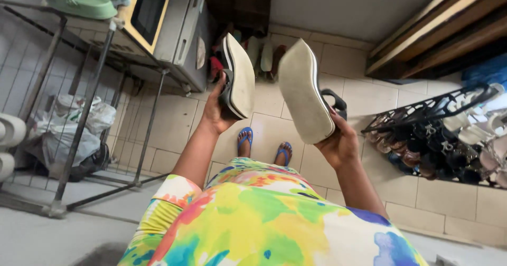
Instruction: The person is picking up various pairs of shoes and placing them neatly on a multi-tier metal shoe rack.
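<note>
Currently mid-handling, both shoes off the floor and up in the air. Left hand (217,107) clenched around the strap side of the left wedge sandal (238,76), pale sole turned toward the camera, toe pointing up. Right hand (338,142) cupping the heel end of the right wedge sandal (303,89), fingers wrapped under the dark strap, sole likewise facing up and tilted. Sandals apart from each other, not touching, held above the tiled floor (274,129) in front of the body. Done so far, judging by the frame: pair picked up and turned soles-out. Left, judging the same way: setting down or stowing, neither shoe anywhere near a resting place yet. Shoe rack (422,113) at right, black wire, already loaded with dark and pale footwear, well apart from the held pair. More shoes lined up against the far wall (264,55) beyond the sandals. Metal frame stand (79,123) at left carrying a microwave oven (158,18); plastic bags (74,129) beneath it. Feet in blue flip-flops (264,144) planted on the tiles below.
</note>
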